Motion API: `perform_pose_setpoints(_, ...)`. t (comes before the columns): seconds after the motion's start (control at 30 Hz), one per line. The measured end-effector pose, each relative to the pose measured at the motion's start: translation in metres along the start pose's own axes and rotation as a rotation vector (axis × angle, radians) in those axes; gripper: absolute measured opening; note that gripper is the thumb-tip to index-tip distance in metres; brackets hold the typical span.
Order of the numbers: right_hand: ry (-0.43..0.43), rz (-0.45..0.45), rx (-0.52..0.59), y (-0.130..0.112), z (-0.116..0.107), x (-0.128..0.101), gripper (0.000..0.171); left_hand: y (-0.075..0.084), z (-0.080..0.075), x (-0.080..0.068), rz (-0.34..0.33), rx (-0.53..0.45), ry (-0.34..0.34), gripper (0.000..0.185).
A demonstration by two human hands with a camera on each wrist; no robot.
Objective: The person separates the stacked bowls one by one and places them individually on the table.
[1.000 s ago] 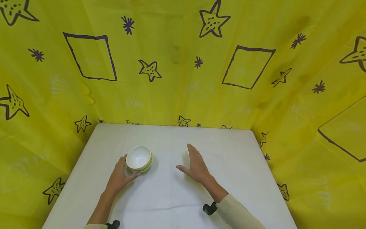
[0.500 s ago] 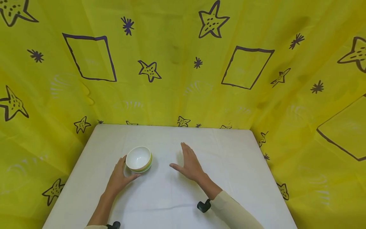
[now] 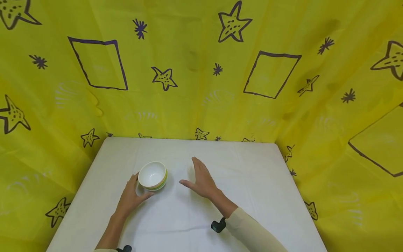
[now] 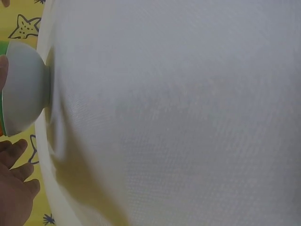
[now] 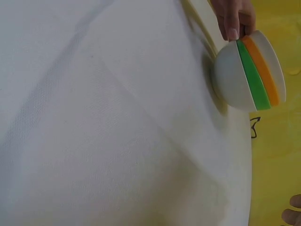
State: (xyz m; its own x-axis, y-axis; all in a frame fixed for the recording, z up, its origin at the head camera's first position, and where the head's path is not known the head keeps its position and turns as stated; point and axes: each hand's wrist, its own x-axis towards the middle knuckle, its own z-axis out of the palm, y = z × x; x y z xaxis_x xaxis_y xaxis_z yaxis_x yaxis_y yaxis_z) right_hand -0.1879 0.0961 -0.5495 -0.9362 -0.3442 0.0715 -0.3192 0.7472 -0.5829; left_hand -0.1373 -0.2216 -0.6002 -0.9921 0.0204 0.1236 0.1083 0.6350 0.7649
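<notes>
A stack of nested bowls (image 3: 153,175) stands on the white-covered table at left of centre, with a white interior on top. From the side, in the right wrist view, the bowls (image 5: 248,73) show a white lower body with green and orange bands. My left hand (image 3: 129,197) holds the stack from its left, thumb in front and fingers at the far left side. In the left wrist view, the thumb (image 4: 3,70) overlaps the bowl. My right hand (image 3: 203,182) is apart from the stack, to its right, thumb and fingers spread towards it.
The white tablecloth (image 3: 252,182) has a crease near the front. Yellow curtains (image 3: 189,105) with drawn stars and frames enclose the table at the back and both sides. Small black devices are strapped at both wrists, such as the right wrist camera (image 3: 218,225).
My right hand has moved left, closer to the bowls, with its fingers still spread. The left hand and the stack have stayed in place.
</notes>
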Motion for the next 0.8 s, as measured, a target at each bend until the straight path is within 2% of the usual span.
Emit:
perform_pose_setpoints(0.13,-0.014,-0.005,-0.013,-0.004,0.004,0.005,0.108,-0.002,0.002,0.001,0.035,-0.011,0.026,0.106)
perform_pose_setpoints(0.8,-0.060,-0.003,-0.011,-0.019,0.022,0.020,0.108,0.003,0.013,0.001,0.031,-0.077,0.038,0.102)
